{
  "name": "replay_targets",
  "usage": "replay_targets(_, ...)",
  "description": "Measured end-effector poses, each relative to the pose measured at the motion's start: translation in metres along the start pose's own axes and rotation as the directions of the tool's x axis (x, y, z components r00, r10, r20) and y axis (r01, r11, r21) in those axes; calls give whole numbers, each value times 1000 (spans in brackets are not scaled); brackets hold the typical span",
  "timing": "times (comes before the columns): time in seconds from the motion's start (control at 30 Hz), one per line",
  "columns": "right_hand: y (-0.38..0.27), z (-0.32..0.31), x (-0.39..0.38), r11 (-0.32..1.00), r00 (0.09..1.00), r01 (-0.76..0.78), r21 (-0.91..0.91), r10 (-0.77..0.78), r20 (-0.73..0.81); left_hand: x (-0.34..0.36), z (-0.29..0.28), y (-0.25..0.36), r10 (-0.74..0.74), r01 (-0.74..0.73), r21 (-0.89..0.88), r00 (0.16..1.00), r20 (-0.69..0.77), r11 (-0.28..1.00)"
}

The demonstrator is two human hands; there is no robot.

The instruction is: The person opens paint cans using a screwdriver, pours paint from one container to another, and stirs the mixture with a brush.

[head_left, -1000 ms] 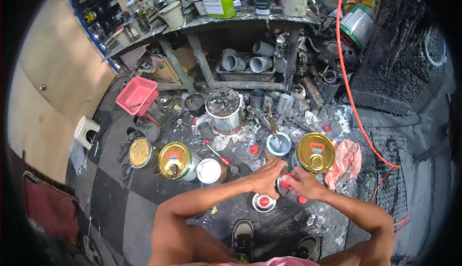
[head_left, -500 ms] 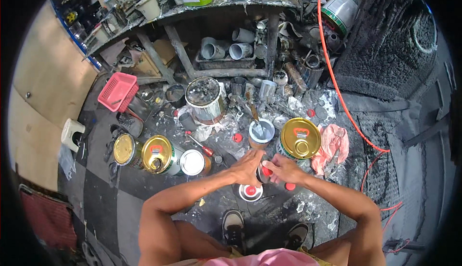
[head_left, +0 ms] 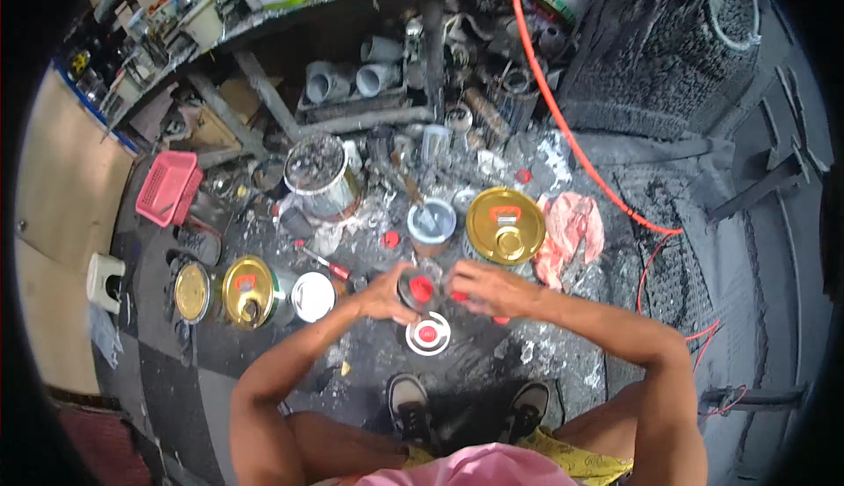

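Dark curved rim, perhaps slight blur

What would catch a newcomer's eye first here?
Probably the orange hose, sweeping down on the right. Then the pink basket at left and the pink cloth beside a gold-lidded can. In the middle, the left hand grips a small can and the right hand a small red thing.

The cap is red — the rag pale pink.
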State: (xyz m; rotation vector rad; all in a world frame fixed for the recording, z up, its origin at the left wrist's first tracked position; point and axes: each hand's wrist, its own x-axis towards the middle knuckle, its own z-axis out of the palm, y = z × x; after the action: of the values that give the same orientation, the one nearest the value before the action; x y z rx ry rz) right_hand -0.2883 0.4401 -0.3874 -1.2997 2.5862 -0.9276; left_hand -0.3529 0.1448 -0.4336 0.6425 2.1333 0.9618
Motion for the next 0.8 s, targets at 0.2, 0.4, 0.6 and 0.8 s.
replay_targets(0.2, 0, 7, -62, 985, 971, -155, -72, 165, 173, 8, -7, -34, 24, -43, -101, 982, -188, 994)
replay_targets(0.4, 22, 36, -113, 956, 916, -289, -55, 293, 273, 12, -15, -23, 62, -96, -106, 955, -289, 990)
replay_targets(0.6, 28, 46, -93, 936, 914, -352, 17, 340, 221, 7, -21, -14, 13, 8, 57, 933, -361, 998)
replay_targets(0.8, 10, 34, -49, 939, 944, -329, 102, 323, 71, -4, -13, -28, 111, -28, 239, 933, -343, 971)
